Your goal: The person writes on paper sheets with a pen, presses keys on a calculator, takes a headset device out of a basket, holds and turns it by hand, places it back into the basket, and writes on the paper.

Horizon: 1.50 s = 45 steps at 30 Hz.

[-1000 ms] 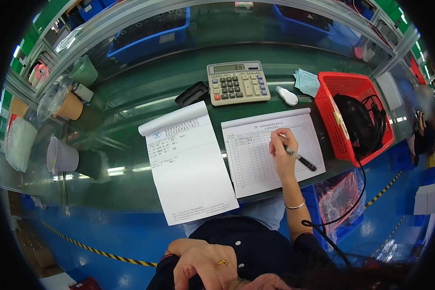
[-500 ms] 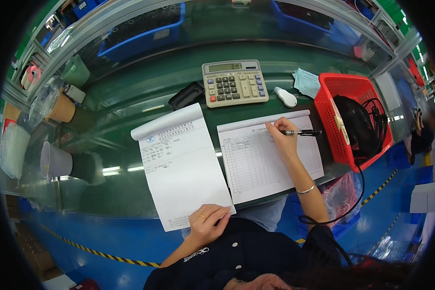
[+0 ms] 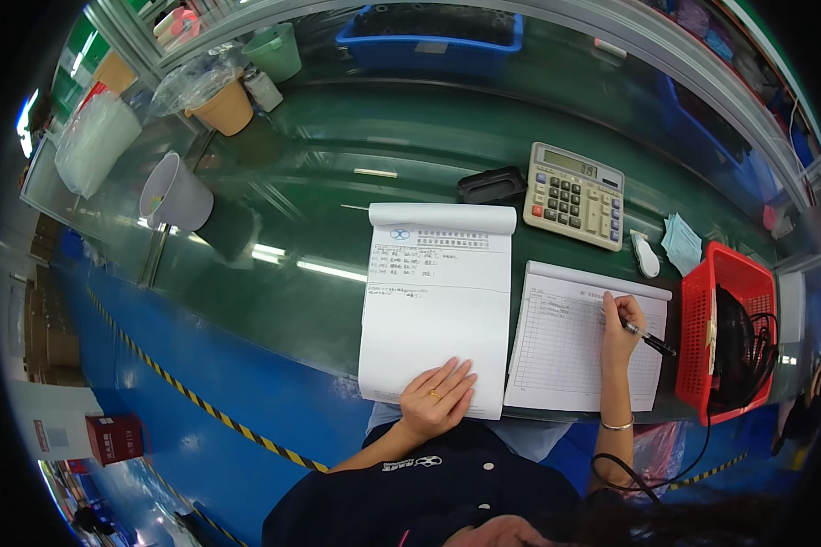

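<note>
With its fingers wrapped round a black pen (image 3: 649, 338), my right hand (image 3: 620, 321) rests on the upper part of a printed table form (image 3: 556, 351). A few rows at the form's top carry handwriting. To its left lies a writing pad (image 3: 433, 333), its top sheets folded over and several handwritten lines on its upper half. My left hand (image 3: 440, 399), a ring on one finger, lies flat with fingers stretched on the pad's lower right part. Beyond the form stand a beige calculator (image 3: 575, 196) and a white computer mouse (image 3: 646, 255).
A red basket (image 3: 693, 342) with a black bag and cable stands at the right. Pale blue slips (image 3: 681, 242) and a black tray (image 3: 491, 185) lie near the calculator. At the left are a grey cup (image 3: 181, 196), an orange pot (image 3: 223, 109) and a green pot (image 3: 275, 53).
The view has turned to the left, so the bench things appear further right. My left hand's fingers have straightened and lie further onto the pad. The pen stays in my right hand.
</note>
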### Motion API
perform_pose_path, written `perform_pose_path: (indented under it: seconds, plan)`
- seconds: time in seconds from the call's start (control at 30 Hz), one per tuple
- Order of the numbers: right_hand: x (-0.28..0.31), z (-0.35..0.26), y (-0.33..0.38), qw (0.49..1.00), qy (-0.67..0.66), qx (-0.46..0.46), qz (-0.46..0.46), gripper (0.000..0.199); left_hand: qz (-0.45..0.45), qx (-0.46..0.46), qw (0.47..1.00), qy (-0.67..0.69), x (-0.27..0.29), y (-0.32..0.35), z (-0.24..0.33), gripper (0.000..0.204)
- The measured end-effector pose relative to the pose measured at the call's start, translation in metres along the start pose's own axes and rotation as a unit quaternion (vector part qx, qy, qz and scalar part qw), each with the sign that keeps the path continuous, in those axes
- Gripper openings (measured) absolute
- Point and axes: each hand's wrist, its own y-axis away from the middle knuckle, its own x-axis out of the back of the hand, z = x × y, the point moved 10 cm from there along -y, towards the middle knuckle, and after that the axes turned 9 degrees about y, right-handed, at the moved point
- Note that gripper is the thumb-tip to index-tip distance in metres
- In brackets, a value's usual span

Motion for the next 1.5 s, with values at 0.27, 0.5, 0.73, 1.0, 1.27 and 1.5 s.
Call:
perform_pose_path:
  seconds: [0.27,0.5,0.73,1.0,1.27,1.5]
  plan:
    - [-0.001,-0.003,-0.005,1.0,0.02,0.012,-0.001,0.024,-0.001,-0.021,1.0,0.013,0.001,-0.003,0.002,0.018]
    - [0.002,-0.004,-0.004,0.999,0.021,0.023,0.009,0.025,0.006,-0.046,0.999,0.017,-0.001,-0.002,0.007,0.016]
    - [-0.001,-0.003,0.0,0.999,-0.027,0.017,-0.007,0.024,0.0,-0.044,0.999,0.005,-0.002,-0.002,0.01,0.014]
    - [0.006,0.001,-0.008,0.995,-0.092,-0.022,0.03,0.026,-0.004,-0.052,0.998,-0.026,-0.005,-0.003,0.009,0.015]
    - [0.006,-0.01,-0.012,0.999,-0.023,-0.008,0.035,0.038,-0.009,-0.055,0.998,-0.038,-0.008,-0.004,0.01,0.016]
    - [-0.005,0.002,-0.009,1.0,0.019,0.006,0.022,0.036,-0.017,-0.051,0.998,-0.02,-0.009,-0.001,0.008,0.017]
